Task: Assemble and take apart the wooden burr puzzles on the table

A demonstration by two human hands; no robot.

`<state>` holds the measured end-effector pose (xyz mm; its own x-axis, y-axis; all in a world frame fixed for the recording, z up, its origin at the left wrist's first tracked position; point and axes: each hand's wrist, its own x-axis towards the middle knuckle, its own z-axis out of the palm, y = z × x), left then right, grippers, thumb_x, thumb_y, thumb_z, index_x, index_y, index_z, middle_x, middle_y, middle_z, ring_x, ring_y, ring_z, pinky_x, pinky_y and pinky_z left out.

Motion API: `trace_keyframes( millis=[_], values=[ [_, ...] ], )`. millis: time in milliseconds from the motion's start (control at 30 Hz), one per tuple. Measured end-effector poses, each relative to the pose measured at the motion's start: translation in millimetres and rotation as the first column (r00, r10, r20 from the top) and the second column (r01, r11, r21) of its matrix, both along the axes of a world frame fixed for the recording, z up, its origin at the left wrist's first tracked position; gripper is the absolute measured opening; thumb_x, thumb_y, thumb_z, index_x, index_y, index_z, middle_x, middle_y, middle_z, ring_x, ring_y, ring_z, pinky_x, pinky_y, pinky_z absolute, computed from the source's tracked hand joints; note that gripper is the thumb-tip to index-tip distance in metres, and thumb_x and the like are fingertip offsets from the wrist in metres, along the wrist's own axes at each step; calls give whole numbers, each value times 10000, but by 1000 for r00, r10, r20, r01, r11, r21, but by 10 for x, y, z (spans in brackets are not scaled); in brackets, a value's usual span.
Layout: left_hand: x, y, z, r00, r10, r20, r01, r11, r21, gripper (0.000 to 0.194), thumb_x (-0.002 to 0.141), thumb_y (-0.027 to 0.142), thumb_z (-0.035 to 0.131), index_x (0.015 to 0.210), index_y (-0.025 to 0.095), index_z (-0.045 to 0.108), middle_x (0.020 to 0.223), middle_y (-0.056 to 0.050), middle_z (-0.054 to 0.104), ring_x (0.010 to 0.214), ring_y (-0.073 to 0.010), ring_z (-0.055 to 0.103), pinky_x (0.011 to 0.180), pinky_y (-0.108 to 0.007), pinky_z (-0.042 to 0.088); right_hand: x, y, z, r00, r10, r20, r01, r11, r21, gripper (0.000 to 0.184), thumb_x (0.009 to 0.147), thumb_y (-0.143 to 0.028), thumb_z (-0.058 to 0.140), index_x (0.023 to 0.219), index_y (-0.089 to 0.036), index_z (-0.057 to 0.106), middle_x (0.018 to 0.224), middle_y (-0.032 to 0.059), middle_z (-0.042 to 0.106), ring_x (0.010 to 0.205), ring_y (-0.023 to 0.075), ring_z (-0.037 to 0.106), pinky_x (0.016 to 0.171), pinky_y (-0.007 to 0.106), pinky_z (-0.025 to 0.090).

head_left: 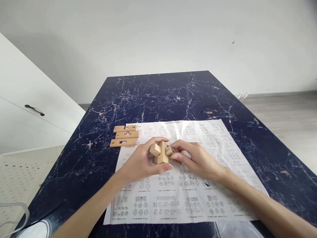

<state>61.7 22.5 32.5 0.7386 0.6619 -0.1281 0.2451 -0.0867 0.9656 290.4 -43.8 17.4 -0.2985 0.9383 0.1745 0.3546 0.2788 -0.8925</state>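
Clearly, the dark blue table [158, 96] gives its widest open room beyond the paper sheet [220, 132], where the veined surface continues up to the far edge. At the right of the sheet there is also a strip of table before its slanting side edge. At the left, three flat wooden pieces [133, 134] with cut-outs lie one behind another, across the upper left border of the paper. The sheet is creased and printed with small diagrams. Behind the table stands a pale wall [158, 33]; on the left is a white cabinet [24, 72] with a black handle [34, 110], and on the right a grey floor [274, 112].

The crossed wooden blocks [162, 155] are above the middle of the sheet, between both hands. The left hand [142, 162] curves around them, thumb in front, index finger behind. The right hand [198, 160] pinches a marked block end between thumb and index finger.
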Motion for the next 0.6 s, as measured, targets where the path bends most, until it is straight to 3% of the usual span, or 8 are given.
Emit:
trace_keyframes(
  millis=[233,500,600],
  values=[
    [-22,3,-58,998,-26,51,29,998,-50,553,880,513,856,1305,265,604,1098,-41,677,869,-186,631,763,-317,535,3,1,-24,998,-40,-52,36,996,-82,187,1058,-331,644,900,-232,648,685,-49,670,601,125,584,615,268,447],
    [66,-69,-61,983,98,153,-78,988,-134,614,912,661,791,1325,245,606,1280,-111,663,1142,-286,673,986,-450,576,0,4,-48,999,-51,11,50,997,54,251,1050,-458,692,1044,-208,681,856,18,704,704,155,634,635,286,517],
    [91,-110,-66,970,100,223,-60,982,-178,638,923,633,801,1393,271,565,1471,-139,614,1278,-318,656,1062,-489,580,-66,-17,-77,998,-53,47,48,995,86,291,1048,-464,683,934,-201,631,802,10,649,639,140,579,570,273,480]
  ],
)
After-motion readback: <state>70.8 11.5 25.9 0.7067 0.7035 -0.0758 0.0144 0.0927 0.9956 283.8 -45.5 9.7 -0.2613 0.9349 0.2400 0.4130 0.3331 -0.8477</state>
